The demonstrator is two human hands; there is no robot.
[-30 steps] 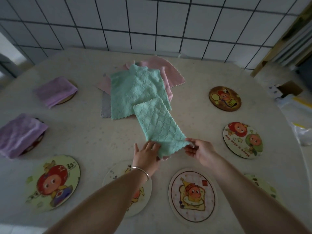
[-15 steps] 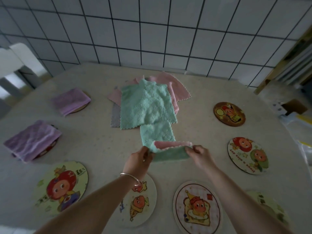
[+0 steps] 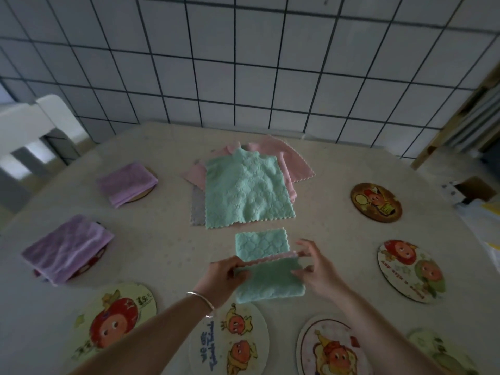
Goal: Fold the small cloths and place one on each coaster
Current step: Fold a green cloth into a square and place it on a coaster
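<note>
A small green cloth (image 3: 266,269) with a pink underside lies on the table, its near half folded back towards its far edge. My left hand (image 3: 226,277) pinches the left corner of the folded half. My right hand (image 3: 313,269) pinches the right corner, the other fingers spread. A pile of unfolded green, pink and grey cloths (image 3: 244,189) lies behind. Two folded purple cloths (image 3: 125,184) (image 3: 66,250) rest on coasters at the left. Bare picture coasters (image 3: 115,320) (image 3: 230,339) (image 3: 331,347) line the near edge, with more coasters (image 3: 376,201) (image 3: 412,270) at the right.
A tiled wall (image 3: 243,63) rises behind the table. A white chair (image 3: 32,125) stands at the far left. A cardboard box and papers (image 3: 473,193) sit off the right edge. A further coaster (image 3: 438,350) shows blurred at the near right.
Both hands lifted the green cloth's near edge and carried it away from me, folding the cloth over so its pink side shows at the fold. The camera tilted up.
</note>
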